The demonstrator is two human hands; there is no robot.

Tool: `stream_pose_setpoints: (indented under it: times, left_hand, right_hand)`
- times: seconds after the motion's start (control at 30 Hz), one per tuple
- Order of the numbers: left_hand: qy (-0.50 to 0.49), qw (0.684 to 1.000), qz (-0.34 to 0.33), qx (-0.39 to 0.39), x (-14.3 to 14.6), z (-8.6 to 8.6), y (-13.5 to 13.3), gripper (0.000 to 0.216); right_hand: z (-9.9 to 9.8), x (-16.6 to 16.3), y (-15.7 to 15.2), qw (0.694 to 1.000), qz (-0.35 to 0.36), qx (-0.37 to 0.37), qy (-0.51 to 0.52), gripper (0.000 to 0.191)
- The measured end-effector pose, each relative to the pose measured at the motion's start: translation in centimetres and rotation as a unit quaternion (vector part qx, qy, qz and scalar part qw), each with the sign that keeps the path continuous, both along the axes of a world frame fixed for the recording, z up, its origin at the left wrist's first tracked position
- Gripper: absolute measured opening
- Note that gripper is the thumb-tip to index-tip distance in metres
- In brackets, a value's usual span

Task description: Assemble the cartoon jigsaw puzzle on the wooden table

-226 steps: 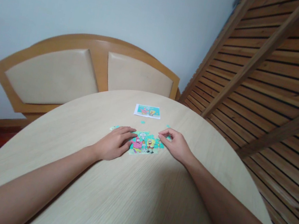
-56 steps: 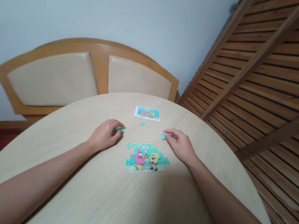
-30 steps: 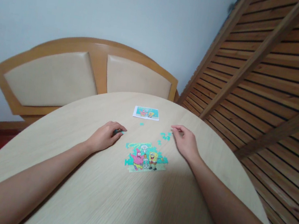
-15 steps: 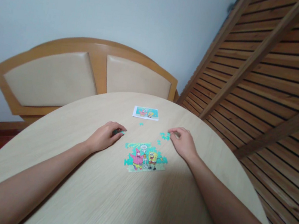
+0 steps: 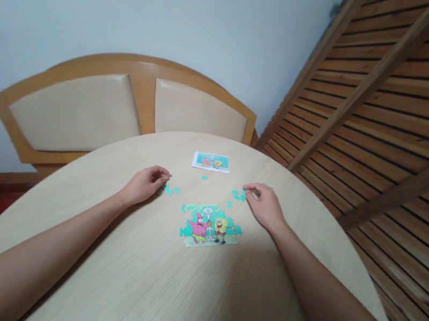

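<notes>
Likely sorting small flat teal jigsaw pieces (image 5: 170,191). Left hand (image 5: 146,183) by left ones, right hand (image 5: 264,204) at right ones; grips narrow, contents unclear. Colourful part-built cartoon jigsaw (image 5: 211,228) nearer, centre. Next calls for light pinch.

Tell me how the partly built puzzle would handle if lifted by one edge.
The puzzle would probably sag or break apart, since its notched left edge suggests loosely interlocked pieces. It looks thin, so it is likely light. Lying flat on the table, it should slide rather than tip when pushed.
</notes>
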State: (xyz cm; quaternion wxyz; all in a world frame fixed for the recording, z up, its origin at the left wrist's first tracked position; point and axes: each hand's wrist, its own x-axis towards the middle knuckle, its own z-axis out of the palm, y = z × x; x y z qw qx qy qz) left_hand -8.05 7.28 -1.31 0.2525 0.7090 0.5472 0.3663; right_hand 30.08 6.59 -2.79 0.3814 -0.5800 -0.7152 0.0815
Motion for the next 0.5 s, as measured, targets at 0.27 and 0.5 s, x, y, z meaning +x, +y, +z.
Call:
stream_pose_setpoints:
  times: [0.27,0.5]
  left_hand:
    - [0.149,0.972,-0.177,0.046,-1.5,1.5,-0.2,0.030]
    - [0.168,0.961,-0.205,0.082,-0.9,1.1,-0.2,0.022]
  right_hand:
    - [-0.2,0.0,0.1,1.000,-0.002,0.001,-0.003,0.018]
    - [-0.1,0.0,0.1,1.000,0.003,0.000,-0.001,0.018]
